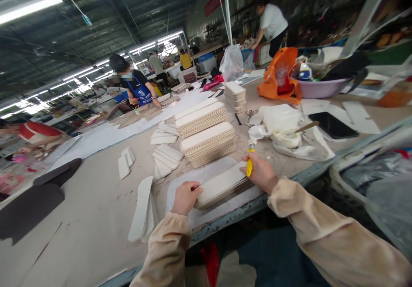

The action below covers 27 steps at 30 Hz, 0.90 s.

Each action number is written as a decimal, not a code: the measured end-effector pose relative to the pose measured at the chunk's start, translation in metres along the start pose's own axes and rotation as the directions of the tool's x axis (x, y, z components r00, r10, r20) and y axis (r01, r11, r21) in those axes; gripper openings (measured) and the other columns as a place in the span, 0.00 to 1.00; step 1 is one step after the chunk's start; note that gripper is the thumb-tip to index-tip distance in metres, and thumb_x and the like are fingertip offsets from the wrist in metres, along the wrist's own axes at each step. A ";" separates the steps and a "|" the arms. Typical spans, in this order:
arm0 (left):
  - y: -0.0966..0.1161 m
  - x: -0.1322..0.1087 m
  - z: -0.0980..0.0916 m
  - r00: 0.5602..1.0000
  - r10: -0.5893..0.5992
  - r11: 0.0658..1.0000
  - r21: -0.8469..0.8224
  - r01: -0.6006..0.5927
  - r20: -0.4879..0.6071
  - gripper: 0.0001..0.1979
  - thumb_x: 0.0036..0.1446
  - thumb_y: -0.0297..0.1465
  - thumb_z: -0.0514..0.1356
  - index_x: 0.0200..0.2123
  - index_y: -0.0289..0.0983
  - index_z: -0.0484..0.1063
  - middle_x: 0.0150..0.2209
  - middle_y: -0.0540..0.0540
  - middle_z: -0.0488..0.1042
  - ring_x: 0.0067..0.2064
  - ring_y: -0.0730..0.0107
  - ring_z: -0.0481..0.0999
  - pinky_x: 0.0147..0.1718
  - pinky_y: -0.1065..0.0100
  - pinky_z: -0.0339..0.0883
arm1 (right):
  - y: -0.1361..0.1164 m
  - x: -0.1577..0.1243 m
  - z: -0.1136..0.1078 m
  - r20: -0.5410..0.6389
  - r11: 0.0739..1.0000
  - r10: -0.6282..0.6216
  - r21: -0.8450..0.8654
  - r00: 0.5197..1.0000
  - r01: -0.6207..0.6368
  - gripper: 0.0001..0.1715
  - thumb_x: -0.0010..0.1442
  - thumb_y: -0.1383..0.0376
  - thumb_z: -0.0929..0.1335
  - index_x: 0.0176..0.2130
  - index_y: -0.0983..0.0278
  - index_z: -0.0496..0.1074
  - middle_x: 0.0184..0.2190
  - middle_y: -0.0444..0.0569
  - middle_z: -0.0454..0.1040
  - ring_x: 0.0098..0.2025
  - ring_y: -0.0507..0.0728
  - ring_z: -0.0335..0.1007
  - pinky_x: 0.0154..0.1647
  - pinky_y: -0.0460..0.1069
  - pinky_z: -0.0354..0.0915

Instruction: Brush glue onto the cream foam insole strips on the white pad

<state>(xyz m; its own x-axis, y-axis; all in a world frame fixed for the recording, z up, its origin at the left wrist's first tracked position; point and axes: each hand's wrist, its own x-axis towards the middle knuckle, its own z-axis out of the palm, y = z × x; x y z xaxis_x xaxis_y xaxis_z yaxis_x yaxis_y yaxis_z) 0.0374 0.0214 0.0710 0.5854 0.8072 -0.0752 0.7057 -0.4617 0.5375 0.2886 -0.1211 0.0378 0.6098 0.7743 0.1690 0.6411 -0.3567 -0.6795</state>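
Observation:
A low stack of long white pieces [222, 185] lies near the table's front edge. My left hand [186, 197] pinches the stack's left end, thumb and fingers together at its rim. In my right hand [260, 171] is a brush with a yellow handle [249, 165], its bristle end up, while the fingers touch the stack's right end. Two taller stacks, one nearer [209, 144] and one behind [201, 117], stand beyond the low stack. White paste [287, 138] sits on a plastic sheet at the right, with a wooden stick in it.
Loose white pieces [167, 159] are fanned out left of the stacks. Scissors [250, 113], a black phone [333, 125], an orange bag [279, 77] and a purple basin [323, 88] are at the right. A person in a blue apron [140, 90] works across the table.

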 end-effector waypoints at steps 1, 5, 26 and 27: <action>0.000 0.000 0.000 1.000 0.008 1.000 0.011 -0.008 0.002 0.12 0.50 0.32 0.61 0.37 0.35 0.78 0.34 0.45 0.78 0.37 0.64 0.75 0.41 0.64 0.65 | 0.001 0.000 0.000 -0.011 1.000 0.015 -0.012 1.000 -0.015 0.18 0.51 0.64 0.70 0.42 0.60 0.64 0.31 0.47 0.73 0.34 0.59 0.71 0.33 0.50 0.60; 0.000 0.002 -0.001 1.000 0.030 0.998 0.062 -0.030 0.006 0.11 0.50 0.33 0.60 0.36 0.37 0.78 0.34 0.46 0.77 0.37 0.66 0.75 0.40 0.65 0.65 | 0.005 0.002 -0.002 -0.043 0.995 0.097 -0.032 0.994 -0.098 0.21 0.49 0.62 0.72 0.43 0.60 0.64 0.28 0.45 0.71 0.29 0.57 0.68 0.30 0.49 0.57; -0.003 0.003 0.002 0.995 0.098 0.991 0.095 -0.098 -0.002 0.12 0.52 0.32 0.57 0.38 0.36 0.76 0.37 0.45 0.73 0.34 0.67 0.73 0.41 0.63 0.67 | 0.001 -0.001 -0.010 -0.114 0.963 0.068 0.267 0.991 -0.035 0.16 0.50 0.65 0.70 0.37 0.59 0.61 0.35 0.46 0.74 0.34 0.58 0.70 0.37 0.53 0.62; -0.003 0.003 0.002 0.993 0.116 0.989 0.091 -0.114 -0.017 0.12 0.51 0.32 0.58 0.38 0.37 0.76 0.37 0.45 0.73 0.36 0.66 0.74 0.42 0.62 0.67 | -0.001 -0.001 -0.010 -0.121 0.935 0.057 0.355 0.991 -0.010 0.16 0.50 0.64 0.70 0.37 0.59 0.60 0.36 0.46 0.74 0.34 0.58 0.70 0.38 0.53 0.63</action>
<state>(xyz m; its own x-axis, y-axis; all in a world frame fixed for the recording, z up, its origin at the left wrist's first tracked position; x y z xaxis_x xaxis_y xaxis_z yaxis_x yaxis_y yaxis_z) 0.0376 0.0246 0.0674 0.6564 0.7544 0.0014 0.6678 -0.5820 0.4640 0.2922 -0.1271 0.0457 0.6970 0.6839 0.2154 0.4281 -0.1559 -0.8902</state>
